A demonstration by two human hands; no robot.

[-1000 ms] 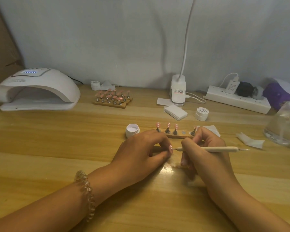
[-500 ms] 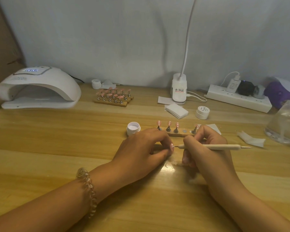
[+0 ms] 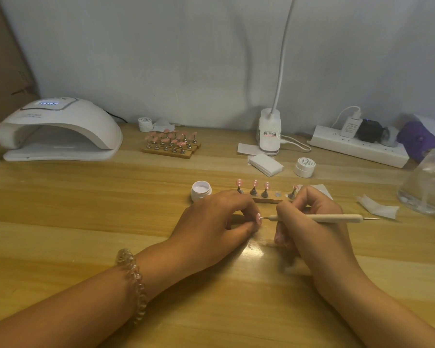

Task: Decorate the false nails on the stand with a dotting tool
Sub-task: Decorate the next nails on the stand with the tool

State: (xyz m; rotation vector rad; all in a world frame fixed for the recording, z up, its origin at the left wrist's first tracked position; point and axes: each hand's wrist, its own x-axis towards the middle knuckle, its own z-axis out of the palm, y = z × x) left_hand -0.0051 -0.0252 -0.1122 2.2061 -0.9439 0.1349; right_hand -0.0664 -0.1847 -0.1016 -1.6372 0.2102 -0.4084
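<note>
Wooden table [image 3: 86,222], both hands low at centre. Left hand [image 3: 211,223] pinches a pink false nail [image 3: 258,218] between thumb and forefinger. Right hand [image 3: 312,224] grips the dotting tool [image 3: 319,218] like a pen, shaft level, fine tip touching the nail's face. Stand [image 3: 266,200] sits just behind the hands, with three mounted nails [image 3: 255,183] upright, one bare spot, and a further nail partly hidden. Open white jar [image 3: 201,190] near the stand's left end.

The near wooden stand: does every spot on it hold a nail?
No, the stand has one bare silver spot between its pink nails.
</note>
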